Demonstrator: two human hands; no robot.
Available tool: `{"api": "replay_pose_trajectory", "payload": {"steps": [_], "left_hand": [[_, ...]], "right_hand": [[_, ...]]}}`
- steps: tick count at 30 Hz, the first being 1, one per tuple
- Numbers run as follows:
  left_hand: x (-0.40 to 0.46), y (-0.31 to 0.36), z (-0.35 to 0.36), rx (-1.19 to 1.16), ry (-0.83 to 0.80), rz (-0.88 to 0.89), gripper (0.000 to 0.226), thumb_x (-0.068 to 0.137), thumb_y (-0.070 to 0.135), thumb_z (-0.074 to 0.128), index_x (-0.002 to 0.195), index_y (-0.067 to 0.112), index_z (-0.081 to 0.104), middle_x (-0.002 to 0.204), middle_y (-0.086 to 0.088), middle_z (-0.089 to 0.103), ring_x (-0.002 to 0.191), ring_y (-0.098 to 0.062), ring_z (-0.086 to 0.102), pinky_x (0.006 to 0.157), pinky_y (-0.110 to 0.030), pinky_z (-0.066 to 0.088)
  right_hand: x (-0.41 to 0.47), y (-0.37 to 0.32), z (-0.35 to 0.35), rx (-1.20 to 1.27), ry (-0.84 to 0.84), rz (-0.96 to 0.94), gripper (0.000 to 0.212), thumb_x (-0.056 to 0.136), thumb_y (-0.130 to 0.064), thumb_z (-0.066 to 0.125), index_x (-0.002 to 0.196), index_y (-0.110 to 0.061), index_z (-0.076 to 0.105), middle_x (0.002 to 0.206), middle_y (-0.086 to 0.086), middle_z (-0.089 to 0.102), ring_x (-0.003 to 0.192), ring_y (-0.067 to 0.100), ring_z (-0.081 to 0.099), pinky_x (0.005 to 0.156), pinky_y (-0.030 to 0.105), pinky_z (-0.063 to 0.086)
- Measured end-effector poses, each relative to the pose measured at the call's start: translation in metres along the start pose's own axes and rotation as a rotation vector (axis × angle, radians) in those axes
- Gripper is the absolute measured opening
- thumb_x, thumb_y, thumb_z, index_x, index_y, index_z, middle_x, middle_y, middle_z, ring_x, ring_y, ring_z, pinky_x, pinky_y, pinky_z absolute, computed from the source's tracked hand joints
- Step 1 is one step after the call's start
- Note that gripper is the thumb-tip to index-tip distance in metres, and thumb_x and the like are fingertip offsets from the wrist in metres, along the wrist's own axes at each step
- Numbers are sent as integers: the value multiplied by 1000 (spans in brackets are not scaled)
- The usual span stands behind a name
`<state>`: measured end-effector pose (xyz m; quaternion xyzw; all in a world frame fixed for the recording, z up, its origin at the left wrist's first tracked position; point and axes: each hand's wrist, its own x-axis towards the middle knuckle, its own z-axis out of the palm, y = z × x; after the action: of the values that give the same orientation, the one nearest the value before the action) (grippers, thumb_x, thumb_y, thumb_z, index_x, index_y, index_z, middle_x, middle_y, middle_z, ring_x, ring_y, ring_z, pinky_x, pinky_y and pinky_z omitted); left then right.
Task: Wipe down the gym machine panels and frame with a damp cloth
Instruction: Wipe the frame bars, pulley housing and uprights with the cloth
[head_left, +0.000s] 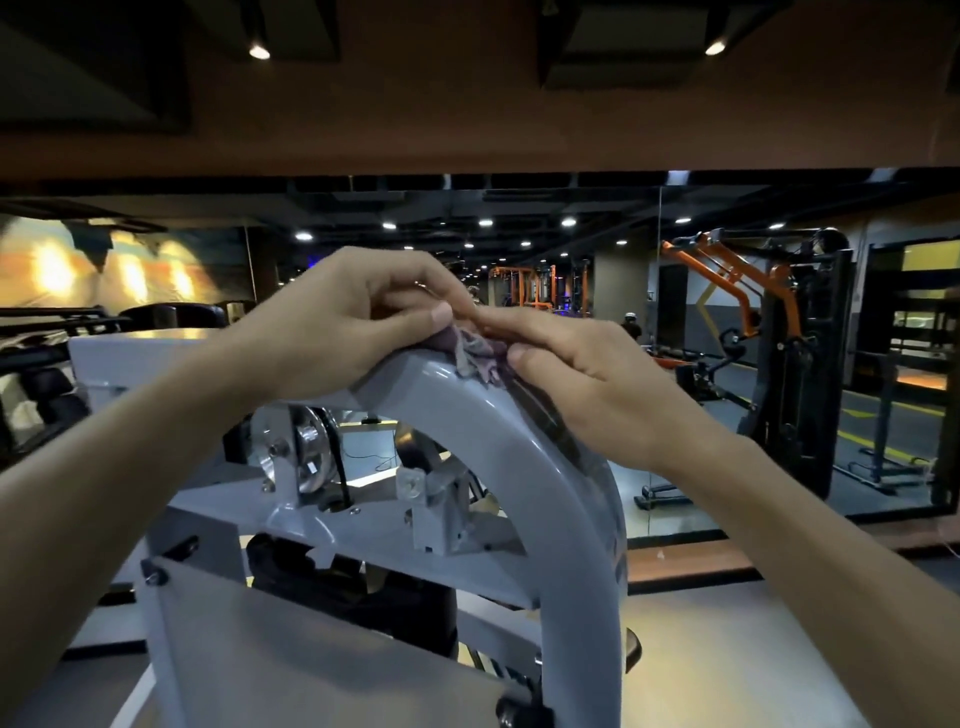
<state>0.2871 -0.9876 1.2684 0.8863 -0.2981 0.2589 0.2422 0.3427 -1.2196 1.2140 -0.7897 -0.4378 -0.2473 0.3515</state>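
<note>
Left hand (332, 322) curled over the top of the grey curved frame (561, 467), fingers bent onto the cloth (475, 353). Cloth bunched on the frame's crest, between both hands. Right hand (587, 379) flatter, thumb and fingertips seemingly pinching the cloth's edge. Orange machine (737, 280) far right.

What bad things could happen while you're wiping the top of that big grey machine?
1. The cloth is bunched small under both hands at the top of the curved grey frame; it could slip off and drop into the machine.
2. Just below sit a metal pulley with a black cable; a dangling cloth corner or a finger might get caught there.
3. The left hand and right hand reach up high, so one hand could slide off the smooth frame.
</note>
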Motion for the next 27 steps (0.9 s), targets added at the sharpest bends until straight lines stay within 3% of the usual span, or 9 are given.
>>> {"api": "replay_pose_trajectory", "payload": {"steps": [2, 5, 11, 16, 20, 23, 27], "left_hand": [[-4, -10, -1, -82, 173, 20, 19, 105, 13, 54, 115, 16, 70, 103, 4, 79, 106, -10, 73, 96, -36, 58], [-3, -20, -6, -128, 304, -74, 23, 108, 12, 48, 116, 18, 69, 111, 9, 77, 111, -4, 70, 103, -30, 55], [0, -30, 4, 19, 242, -122, 25, 109, 23, 47, 114, 33, 69, 113, 20, 74, 113, 3, 65, 103, -34, 52], [1, -32, 9, 4, 281, -124, 28, 111, 18, 45, 111, 31, 70, 111, 18, 75, 112, -2, 67, 104, -41, 53], [3, -33, 16, 32, 317, -130, 26, 111, 21, 46, 110, 30, 71, 109, 19, 75, 111, 2, 67, 103, -40, 53], [3, -31, 19, 51, 326, -148, 27, 111, 22, 45, 111, 31, 70, 109, 21, 74, 109, 6, 66, 102, -38, 53], [1, -28, 21, 118, 307, -192, 27, 111, 30, 42, 114, 39, 68, 109, 26, 72, 106, 7, 64, 98, -35, 53]], "right_hand": [[-1, 0, 4, -26, -18, -32, 42, 107, -25, 43, 147, -31, 54, 138, -14, 64, 130, -1, 53, 110, 28, 43], [1, -4, 9, -55, -57, -86, 50, 104, -34, 37, 151, -24, 50, 155, -15, 48, 145, -8, 32, 119, 17, 26], [8, 0, 3, -16, -127, -110, 51, 104, -47, 33, 152, -35, 47, 151, -25, 48, 137, -14, 39, 112, 11, 28], [-2, -2, 7, -2, -145, -150, 51, 105, -49, 34, 154, -35, 43, 158, -24, 39, 146, -11, 28, 123, 27, 25], [-15, -2, 6, 14, -131, -233, 51, 106, -51, 31, 153, -35, 44, 158, -23, 39, 147, -9, 27, 122, 21, 24], [11, 8, 6, 51, -164, -124, 50, 107, -48, 27, 150, -35, 49, 156, -23, 43, 142, -13, 32, 121, 19, 25], [32, 18, 8, 112, -173, -66, 53, 108, -57, 21, 145, -41, 54, 149, -25, 50, 139, -10, 39, 122, 27, 27]]}}
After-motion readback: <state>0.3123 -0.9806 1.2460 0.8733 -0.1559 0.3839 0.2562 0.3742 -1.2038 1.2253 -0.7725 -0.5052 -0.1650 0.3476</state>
